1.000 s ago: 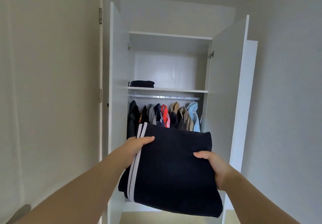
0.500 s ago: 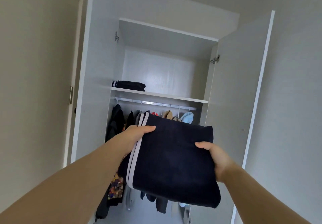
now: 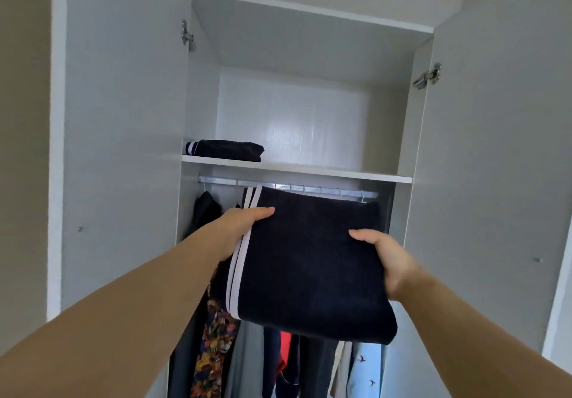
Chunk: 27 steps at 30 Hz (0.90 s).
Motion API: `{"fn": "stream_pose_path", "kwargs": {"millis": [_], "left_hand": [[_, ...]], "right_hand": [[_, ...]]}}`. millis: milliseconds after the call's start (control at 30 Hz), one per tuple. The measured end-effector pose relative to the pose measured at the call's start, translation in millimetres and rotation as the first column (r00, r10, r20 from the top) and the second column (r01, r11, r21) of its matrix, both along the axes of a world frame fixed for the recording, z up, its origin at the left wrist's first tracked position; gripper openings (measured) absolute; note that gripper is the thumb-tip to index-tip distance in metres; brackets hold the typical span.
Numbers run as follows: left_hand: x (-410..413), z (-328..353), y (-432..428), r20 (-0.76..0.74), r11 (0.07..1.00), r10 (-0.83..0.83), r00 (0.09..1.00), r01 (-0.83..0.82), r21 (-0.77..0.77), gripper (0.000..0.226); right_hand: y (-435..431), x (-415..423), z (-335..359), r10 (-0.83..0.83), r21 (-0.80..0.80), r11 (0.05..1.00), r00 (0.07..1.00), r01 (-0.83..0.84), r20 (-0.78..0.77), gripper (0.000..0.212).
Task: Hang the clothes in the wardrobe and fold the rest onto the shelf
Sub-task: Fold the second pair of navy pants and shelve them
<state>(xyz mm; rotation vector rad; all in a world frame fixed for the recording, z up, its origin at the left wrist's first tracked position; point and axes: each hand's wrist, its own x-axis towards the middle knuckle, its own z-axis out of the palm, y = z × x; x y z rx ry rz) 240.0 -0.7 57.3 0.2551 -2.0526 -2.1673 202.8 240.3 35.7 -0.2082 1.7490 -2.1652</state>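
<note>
Two folded dark garments with white stripes are in sight. One, the folded garment (image 3: 309, 267), is held up in front of the open wardrobe (image 3: 309, 10), just below the shelf (image 3: 309, 172) and not touching it. The left grip (image 3: 244, 227) clamps its striped edge, thumb on top and fingers hidden underneath. The right grip (image 3: 390, 261) clamps the opposite edge the same way. The other, the stored garment (image 3: 226, 150), lies at the left end of the shelf. The left door (image 3: 123, 119) and right door (image 3: 495, 150) stand wide, with one hinge showing beside each. The held piece covers the middle of the single rail (image 3: 216, 180) and the tops of the hanging clothes (image 3: 213, 345), whose count I cannot tell
</note>
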Motion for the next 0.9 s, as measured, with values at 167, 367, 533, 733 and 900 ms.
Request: {"fn": "stream_pose_path", "kwargs": {"millis": [167, 367, 533, 733, 900], "left_hand": [[-75.7, 10.8, -7.3, -0.018, 1.0, 0.029, 0.999, -0.029, 0.003, 0.026], [-168.1, 38.3, -8.6, -0.005, 0.999, 0.044, 0.999, -0.044, -0.009, 0.034], [-202.1, 53.0, -34.3, -0.034, 0.996, 0.091, 0.995, -0.091, 0.001, 0.023], [-244.7, 90.4, -66.5, -0.13, 0.989, 0.113, 0.985, -0.124, -0.084, 0.019], [-288.3, 131.2, -122.5, -0.234, 0.96, 0.144, 0.962, -0.193, -0.205, 0.02]], "right_hand": [[-3.9, -85.3, 4.5, 0.108, -0.087, 0.99, 0.993, -0.111, -0.038, 0.029], [-4.0, -190.3, 30.2, 0.169, -0.13, 0.977, 0.986, -0.169, -0.012, 0.028], [-27.0, -237.0, 47.6, 0.139, -0.16, 0.976, 0.989, -0.145, -0.047, 0.026], [-64.0, -289.3, 81.7, 0.158, -0.186, 0.965, 0.976, -0.184, -0.148, 0.025], [-124.8, -336.2, 114.9, 0.142, -0.189, 0.963, 0.959, -0.191, -0.245, 0.017]]}}
